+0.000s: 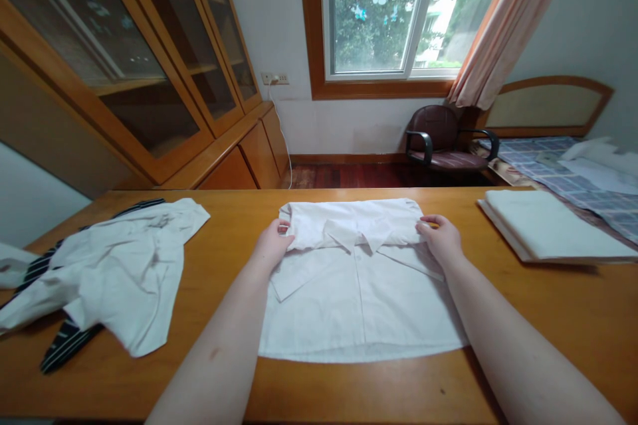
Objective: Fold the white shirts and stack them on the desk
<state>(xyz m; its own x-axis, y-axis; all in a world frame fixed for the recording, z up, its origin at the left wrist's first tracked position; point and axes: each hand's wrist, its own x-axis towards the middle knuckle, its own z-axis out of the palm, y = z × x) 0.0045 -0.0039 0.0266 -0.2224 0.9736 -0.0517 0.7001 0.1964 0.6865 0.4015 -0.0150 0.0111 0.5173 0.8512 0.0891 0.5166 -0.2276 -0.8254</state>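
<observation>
A white collared shirt [319, 309] lies front side up on the wooden table before me. Its collar end is folded over toward me, so the collar points rest on the chest, and the hem faces me. My left hand [274, 242] pinches the left end of the folded part between thumb and fingers. At the right end, my right hand [441, 237] grips the fold in the same way. The short sleeves spread out slantwise beneath the folded band. Parts of my fingertips are hidden behind the cloth.
Left on the table [379, 395] lies a crumpled white garment [129, 265] with black striped cloth [74, 339] under it. A stack of folded white cloth [553, 222] sits at the right. Beyond are a glass-door cabinet [209, 113], an office chair [438, 136] and a bed [563, 153].
</observation>
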